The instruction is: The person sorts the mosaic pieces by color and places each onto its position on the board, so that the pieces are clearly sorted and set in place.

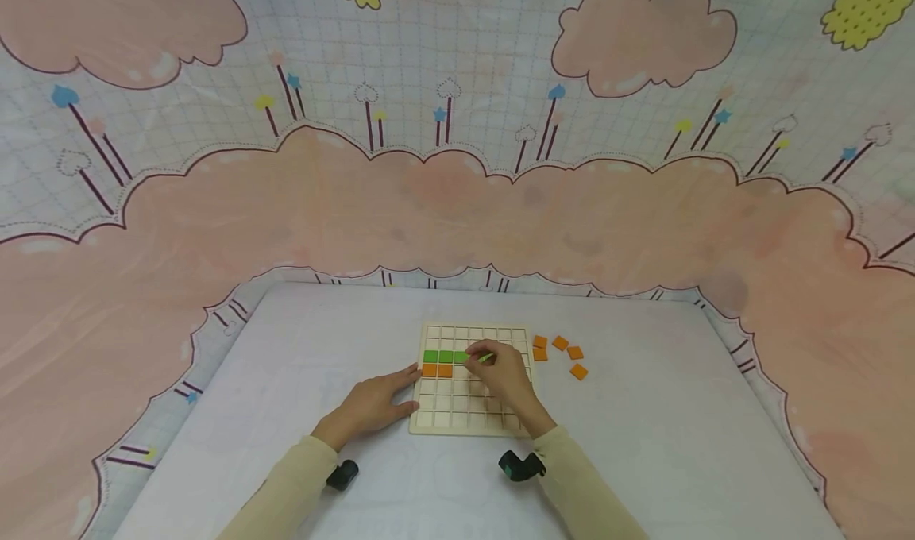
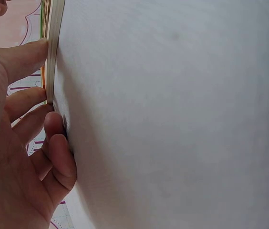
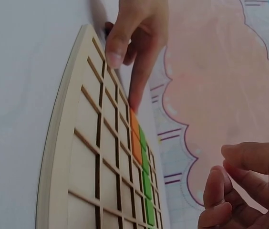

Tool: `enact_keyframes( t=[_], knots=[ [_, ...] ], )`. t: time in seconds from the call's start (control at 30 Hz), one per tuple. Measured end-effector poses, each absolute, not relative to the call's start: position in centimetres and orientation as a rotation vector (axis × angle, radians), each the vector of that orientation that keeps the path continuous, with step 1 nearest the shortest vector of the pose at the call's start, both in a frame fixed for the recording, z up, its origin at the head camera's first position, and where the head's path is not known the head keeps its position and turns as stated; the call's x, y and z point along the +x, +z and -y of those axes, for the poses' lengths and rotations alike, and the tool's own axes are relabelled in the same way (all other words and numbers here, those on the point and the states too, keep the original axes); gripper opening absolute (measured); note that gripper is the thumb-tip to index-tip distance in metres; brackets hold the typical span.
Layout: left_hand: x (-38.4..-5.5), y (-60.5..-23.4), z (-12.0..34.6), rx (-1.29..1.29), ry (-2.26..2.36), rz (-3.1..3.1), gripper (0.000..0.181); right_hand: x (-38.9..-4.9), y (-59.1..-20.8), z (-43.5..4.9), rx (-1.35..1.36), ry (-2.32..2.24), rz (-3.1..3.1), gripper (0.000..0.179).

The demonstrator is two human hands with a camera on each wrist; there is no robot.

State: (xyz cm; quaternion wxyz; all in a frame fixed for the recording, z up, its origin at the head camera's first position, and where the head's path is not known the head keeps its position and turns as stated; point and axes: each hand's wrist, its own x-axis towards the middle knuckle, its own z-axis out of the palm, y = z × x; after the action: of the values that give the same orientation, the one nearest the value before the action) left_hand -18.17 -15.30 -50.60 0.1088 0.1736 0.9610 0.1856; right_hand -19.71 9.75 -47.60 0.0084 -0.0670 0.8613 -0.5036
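- Touching left edge of board [image 1: 460, 403] with left hand [image 1: 372, 403]; released, fingers extended, wrapped round nothing.
- In left wrist view, resting thumb and index tip against side of board; outer fingers loosely bent, down by table [image 1: 214, 445].
- In right wrist view, ending left index tip just beside the nearest orange.
- Hovering over board with right hand [image 1: 500, 369], beside the green row; thumb and index tip brought together. Can't tell whether grasping anything: fingertip gap too hidden in head and right wrist views.
- Flat on table, in front of both arms: board, pale wood, divided into square cells by thin ridges.
- Counting four green tiles [image 1: 446, 356] in right wrist view, side by side in one row from left edge; in head view, fourth partly covered by right hand.
- Seeing two orange tiles [image 1: 430, 371] in next row nearer the body, side by side, also from left edge.
- Lying off board, right side: five loose tiles [image 1: 575, 352], all orange. Two close together just beside right edge; three farther out, spread apart.
- Wearing cream sleeves [image 1: 286, 484], with black device [image 1: 520, 467] at each cuff.
- Behind table: backdrop [image 1: 465, 222], printed with pink clouds.
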Motion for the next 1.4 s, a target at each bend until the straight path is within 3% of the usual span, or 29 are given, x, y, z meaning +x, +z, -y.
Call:
enact_keyframes(
  t=[1.4],
  knots=[
    [-18.5, -50.6, 15.5, 0.541, 0.541, -2.828, 0.061, -18.8, -48.6, -21.6, 0.133, -1.387, -2.918, 0.021]
  ],
)
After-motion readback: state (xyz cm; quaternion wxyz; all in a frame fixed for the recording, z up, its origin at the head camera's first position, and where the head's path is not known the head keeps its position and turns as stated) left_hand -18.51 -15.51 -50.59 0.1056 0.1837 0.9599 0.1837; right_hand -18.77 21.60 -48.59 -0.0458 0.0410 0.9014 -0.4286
